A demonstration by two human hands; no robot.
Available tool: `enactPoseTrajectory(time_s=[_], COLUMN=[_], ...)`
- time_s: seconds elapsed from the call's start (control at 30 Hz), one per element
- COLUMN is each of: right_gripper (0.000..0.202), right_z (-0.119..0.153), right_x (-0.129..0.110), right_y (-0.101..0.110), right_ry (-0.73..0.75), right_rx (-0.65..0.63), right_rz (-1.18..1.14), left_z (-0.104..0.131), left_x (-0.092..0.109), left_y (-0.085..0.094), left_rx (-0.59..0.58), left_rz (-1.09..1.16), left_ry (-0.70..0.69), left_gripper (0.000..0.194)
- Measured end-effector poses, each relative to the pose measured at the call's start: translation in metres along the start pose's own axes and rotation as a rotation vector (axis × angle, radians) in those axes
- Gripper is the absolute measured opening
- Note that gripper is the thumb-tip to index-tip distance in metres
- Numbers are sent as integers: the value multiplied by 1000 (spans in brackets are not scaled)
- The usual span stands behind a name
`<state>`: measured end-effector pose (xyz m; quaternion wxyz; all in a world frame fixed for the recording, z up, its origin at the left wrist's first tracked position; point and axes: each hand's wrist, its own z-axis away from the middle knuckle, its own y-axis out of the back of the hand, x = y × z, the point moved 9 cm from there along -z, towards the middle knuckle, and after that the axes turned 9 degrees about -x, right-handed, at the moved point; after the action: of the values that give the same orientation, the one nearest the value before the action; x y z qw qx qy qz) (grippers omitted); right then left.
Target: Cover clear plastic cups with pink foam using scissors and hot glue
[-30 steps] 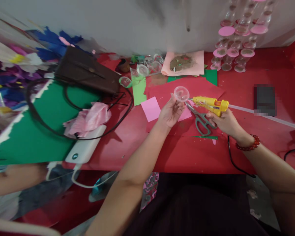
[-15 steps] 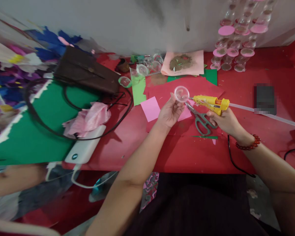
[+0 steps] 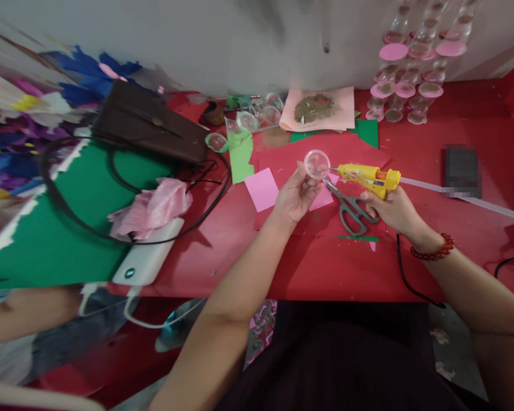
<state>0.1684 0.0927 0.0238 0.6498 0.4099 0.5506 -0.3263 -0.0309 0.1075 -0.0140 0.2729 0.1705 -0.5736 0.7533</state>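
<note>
My left hand (image 3: 298,193) pinches a small clear round plastic cup (image 3: 317,164) by its left side, with the rim turned up toward the camera. My right hand (image 3: 396,210) grips a yellow glue gun (image 3: 368,176). The gun's nozzle points left and is at the right edge of the cup's rim; whether it touches cannot be made out. A long translucent glue stick (image 3: 475,201) runs out of the back of the gun. Grey-handled scissors (image 3: 352,214) lie below the gun, on red paper (image 3: 282,225), between my hands. Pink paper squares (image 3: 262,189) lie near my left hand.
Clear bottle-like towers (image 3: 405,88) with pink discs stand at the back right. Sand on pink paper (image 3: 345,114) and clear cups (image 3: 247,121) are at the back. A brown case (image 3: 149,123), white power bank (image 3: 148,262) and cables lie left. Another person's arm (image 3: 34,311) is lower left.
</note>
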Motion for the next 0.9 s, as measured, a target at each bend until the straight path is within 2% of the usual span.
enactPoseTrajectory(time_s=[0.23, 0.6, 0.9], right_gripper=[49, 45, 37], right_z=[1, 0, 2], right_x=[-1, 3, -3], right_y=[2, 5, 5], right_ry=[-7, 5, 11], right_rx=[23, 50, 44], right_rz=[35, 1, 1], left_z=[2, 3, 5], left_x=[0, -4, -5], left_y=[0, -2, -1], left_rx=[32, -9, 29], left_rz=[-10, -15, -26], left_ry=[-4, 28, 41], left_gripper=[13, 17, 16])
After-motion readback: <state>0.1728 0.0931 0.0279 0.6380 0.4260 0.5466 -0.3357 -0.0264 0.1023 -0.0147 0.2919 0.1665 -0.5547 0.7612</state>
